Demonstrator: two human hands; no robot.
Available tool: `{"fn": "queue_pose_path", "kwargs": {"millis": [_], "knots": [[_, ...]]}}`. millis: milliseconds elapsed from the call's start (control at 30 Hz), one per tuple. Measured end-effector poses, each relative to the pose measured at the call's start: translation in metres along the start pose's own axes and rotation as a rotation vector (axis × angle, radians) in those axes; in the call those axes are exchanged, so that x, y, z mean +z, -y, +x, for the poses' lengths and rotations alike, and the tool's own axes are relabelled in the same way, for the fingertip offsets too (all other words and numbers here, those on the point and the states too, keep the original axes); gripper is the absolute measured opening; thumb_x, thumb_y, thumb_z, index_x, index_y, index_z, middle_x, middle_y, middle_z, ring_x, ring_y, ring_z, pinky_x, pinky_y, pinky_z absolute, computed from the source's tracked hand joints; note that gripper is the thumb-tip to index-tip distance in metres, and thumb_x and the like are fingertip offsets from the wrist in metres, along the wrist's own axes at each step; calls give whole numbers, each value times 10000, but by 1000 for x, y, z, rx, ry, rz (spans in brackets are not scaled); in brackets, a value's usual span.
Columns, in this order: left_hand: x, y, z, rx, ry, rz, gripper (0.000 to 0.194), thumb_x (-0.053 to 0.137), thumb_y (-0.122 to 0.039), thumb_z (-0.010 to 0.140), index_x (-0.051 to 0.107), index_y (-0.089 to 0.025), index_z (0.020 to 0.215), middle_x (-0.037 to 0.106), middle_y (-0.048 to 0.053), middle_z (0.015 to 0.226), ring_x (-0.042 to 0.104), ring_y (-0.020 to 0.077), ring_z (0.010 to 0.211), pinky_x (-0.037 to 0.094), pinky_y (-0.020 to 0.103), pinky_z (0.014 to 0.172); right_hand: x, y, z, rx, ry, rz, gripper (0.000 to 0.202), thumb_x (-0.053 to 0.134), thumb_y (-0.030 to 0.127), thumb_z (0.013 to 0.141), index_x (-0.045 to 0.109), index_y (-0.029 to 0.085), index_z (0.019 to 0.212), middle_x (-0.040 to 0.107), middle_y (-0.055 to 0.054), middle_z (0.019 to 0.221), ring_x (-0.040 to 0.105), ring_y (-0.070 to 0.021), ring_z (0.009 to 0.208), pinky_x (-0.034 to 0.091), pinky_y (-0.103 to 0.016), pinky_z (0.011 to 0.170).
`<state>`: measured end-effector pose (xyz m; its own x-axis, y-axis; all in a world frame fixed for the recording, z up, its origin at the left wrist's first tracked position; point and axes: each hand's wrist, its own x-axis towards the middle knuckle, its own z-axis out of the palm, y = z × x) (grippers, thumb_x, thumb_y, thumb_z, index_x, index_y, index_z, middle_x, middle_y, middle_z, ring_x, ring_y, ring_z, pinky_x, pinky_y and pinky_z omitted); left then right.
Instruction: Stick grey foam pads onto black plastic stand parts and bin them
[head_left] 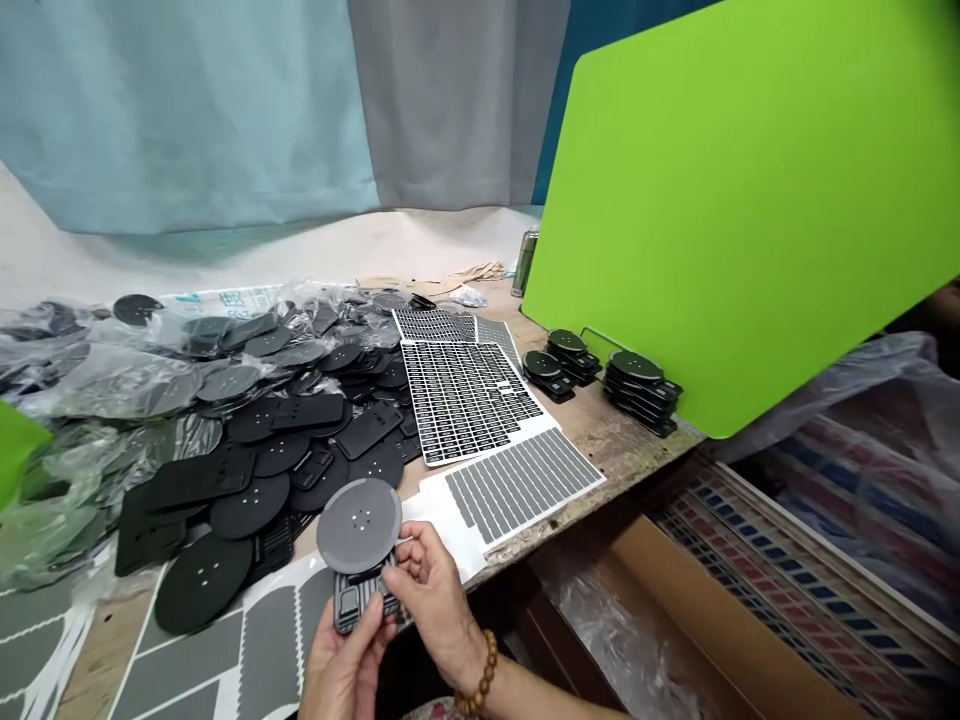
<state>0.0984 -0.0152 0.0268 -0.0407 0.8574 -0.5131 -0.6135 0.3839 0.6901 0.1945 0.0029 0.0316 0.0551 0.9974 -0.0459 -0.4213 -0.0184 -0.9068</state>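
Observation:
A black stand with a round grey disc (360,524) and a ribbed lower part is held up near the table's front edge. My left hand (349,655) grips the bottom of the ribbed part, its thumb on the front. My right hand (435,590), with a beaded bracelet at the wrist, pinches the right side of the same stand just under the disc. Behind it lies a label sheet (465,400) with rows of small black stickers. In front of that is a sheet of grey strips (525,485).
Loose black stands (251,505) and plastic bags (112,385) heap on the left. Stacked stands (637,390) stand at the right edge, by a large green board (735,200) and a can (525,262). Large grey sticker sheets (187,655) lie front left; a cardboard box (675,610) sits below right.

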Motion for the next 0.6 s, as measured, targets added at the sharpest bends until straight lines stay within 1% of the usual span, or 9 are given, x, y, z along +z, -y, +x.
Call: {"fn": "queue_pose_path", "kwargs": {"millis": [100, 167, 200, 267, 333, 400, 500, 600], "knots": [[10, 3, -3, 14, 52, 122, 465, 846, -222, 523, 583, -191, 905, 644, -24, 730, 613, 107, 610, 523, 210, 593, -15, 12, 9, -12, -49, 68, 337, 690, 253, 680, 520, 192, 964, 539, 48, 691, 497, -92, 612, 394, -229, 605], [14, 4, -6, 28, 91, 181, 512, 855, -318, 497, 593, -179, 913, 646, -12, 715, 615, 117, 595, 508, 210, 556, -35, 29, 22, -26, -112, 71, 337, 703, 269, 666, 534, 187, 945, 537, 53, 643, 485, -93, 578, 396, -224, 575], [15, 5, -6, 29, 100, 201, 528, 854, -359, 487, 600, -174, 913, 654, -2, 724, 614, 119, 588, 500, 208, 540, -47, 41, 31, -35, -153, 58, 332, 706, 283, 658, 546, 184, 931, 531, 54, 622, 479, -93, 558, 395, -220, 548], [15, 6, -8, 5, 103, 232, 536, 852, -403, 471, 616, -165, 890, 670, 15, 743, 609, 114, 573, 488, 204, 522, -77, 68, 53, -56, -225, -9, 322, 693, 302, 645, 566, 180, 914, 578, 26, 662, 511, -113, 555, 420, -238, 511], [11, 6, -7, -18, 89, 250, 525, 854, -412, 461, 625, -160, 861, 676, 19, 736, 604, 106, 562, 482, 196, 518, -112, 98, 80, -135, -357, -162, 235, 674, 272, 627, 598, 155, 816, 614, -7, 671, 530, -123, 545, 440, -248, 496], [8, 5, -6, -22, 75, 254, 527, 857, -414, 455, 631, -158, 857, 683, 23, 737, 601, 101, 554, 479, 192, 516, -146, 128, 107, -185, -470, -205, 152, 652, 223, 627, 594, 157, 751, 615, -2, 651, 526, -112, 536, 422, -221, 472], [4, 5, -4, -17, 60, 249, 527, 858, -420, 445, 639, -160, 848, 686, 26, 731, 600, 103, 546, 481, 195, 512, -190, 162, 144, -224, -624, -250, 62, 615, 190, 687, 576, 161, 725, 580, 21, 591, 496, -94, 496, 383, -193, 424], [4, 5, -2, -22, 53, 251, 517, 858, -424, 444, 641, -160, 832, 684, 27, 731, 602, 102, 551, 486, 199, 521, -220, 181, 172, -216, -730, -300, 62, 593, 184, 777, 577, 136, 740, 545, 36, 578, 476, -73, 468, 374, -184, 412]]}}
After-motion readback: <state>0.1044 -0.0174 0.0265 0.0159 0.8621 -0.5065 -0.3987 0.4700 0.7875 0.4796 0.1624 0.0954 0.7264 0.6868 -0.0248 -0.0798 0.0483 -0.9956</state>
